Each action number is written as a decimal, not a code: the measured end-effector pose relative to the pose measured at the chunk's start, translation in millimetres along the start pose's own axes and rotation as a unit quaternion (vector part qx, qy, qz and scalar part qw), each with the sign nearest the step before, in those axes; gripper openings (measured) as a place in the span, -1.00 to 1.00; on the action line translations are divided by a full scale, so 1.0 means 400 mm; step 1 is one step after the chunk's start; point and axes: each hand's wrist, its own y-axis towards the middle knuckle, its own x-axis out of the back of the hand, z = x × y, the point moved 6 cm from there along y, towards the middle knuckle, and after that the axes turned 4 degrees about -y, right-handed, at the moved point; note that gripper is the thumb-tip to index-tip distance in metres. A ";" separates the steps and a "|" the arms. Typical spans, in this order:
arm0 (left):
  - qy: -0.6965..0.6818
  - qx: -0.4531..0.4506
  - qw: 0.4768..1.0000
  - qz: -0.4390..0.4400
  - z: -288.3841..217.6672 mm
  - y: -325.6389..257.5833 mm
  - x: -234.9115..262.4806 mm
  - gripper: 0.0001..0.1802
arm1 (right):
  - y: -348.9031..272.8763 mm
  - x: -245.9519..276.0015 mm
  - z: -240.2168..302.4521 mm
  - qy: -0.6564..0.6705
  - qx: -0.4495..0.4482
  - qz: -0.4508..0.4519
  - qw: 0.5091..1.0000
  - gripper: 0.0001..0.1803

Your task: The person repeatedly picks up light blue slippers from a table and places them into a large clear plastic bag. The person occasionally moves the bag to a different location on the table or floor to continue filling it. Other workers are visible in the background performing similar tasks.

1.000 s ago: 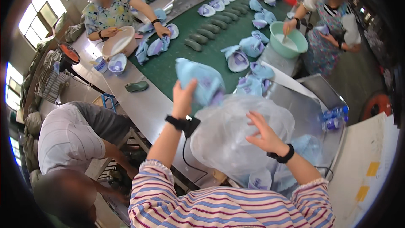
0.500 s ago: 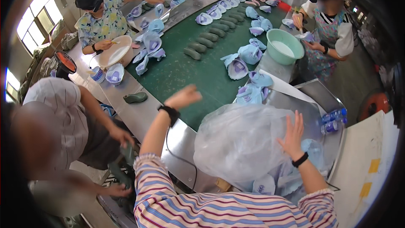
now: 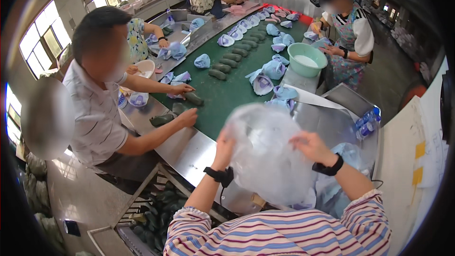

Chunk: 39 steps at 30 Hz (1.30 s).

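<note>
Plastic fills the space in front of me — a big clear bag [image 3: 268, 156], puffed up and cloudy, held above the steel table [image 3: 189, 149]. My left hand [image 3: 224, 148] grips the bag's left side with the fingers curled into the film. My right hand [image 3: 310, 146] holds the right side near the top, fingers bent and pinching the plastic. Both wrists carry a black band. Through the bag I see pale blue pieces low down, but I cannot tell what they are. Beyond the bag runs a green belt [image 3: 227, 92] with blue shoe uppers [image 3: 274, 69] and dark lasts [image 3: 230, 57] lying in rows. A green basin [image 3: 307, 59] stands at the belt's right edge. On my left a person in a striped shirt leans over — one hand [image 3: 182, 88] rests on a dark last on the belt.
</note>
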 end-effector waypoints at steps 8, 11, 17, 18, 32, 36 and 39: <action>0.193 -0.184 0.961 0.077 -0.259 -0.185 -0.276 -0.12 | -0.141 -0.081 0.323 0.015 0.217 0.134 0.967 -0.36; 0.392 -0.331 0.858 0.004 -0.432 -0.195 -0.268 -0.80 | -0.193 0.107 0.285 0.039 0.189 -0.098 0.976 -0.39; 0.102 -0.177 0.972 0.118 -0.453 -0.323 -0.412 -0.57 | -0.374 0.059 0.345 -0.155 0.337 -0.238 0.897 0.00; 0.089 -0.079 0.979 0.164 -0.422 -0.362 -0.493 -0.45 | -0.378 0.016 0.336 -0.101 0.322 -0.201 0.919 0.02; 0.447 -0.211 0.483 0.723 0.313 -0.343 -0.568 -0.47 | -1.198 0.178 0.399 -0.439 0.013 -0.755 0.486 -0.72; 0.433 -0.342 0.397 0.734 0.501 -0.363 -0.614 -0.62 | -1.534 0.029 0.327 -0.372 -0.306 -0.728 0.488 -0.66; 0.357 -0.273 0.626 0.637 0.493 -0.205 -0.604 -0.71 | -1.633 -0.137 0.540 -0.721 -0.415 -0.493 0.254 -0.69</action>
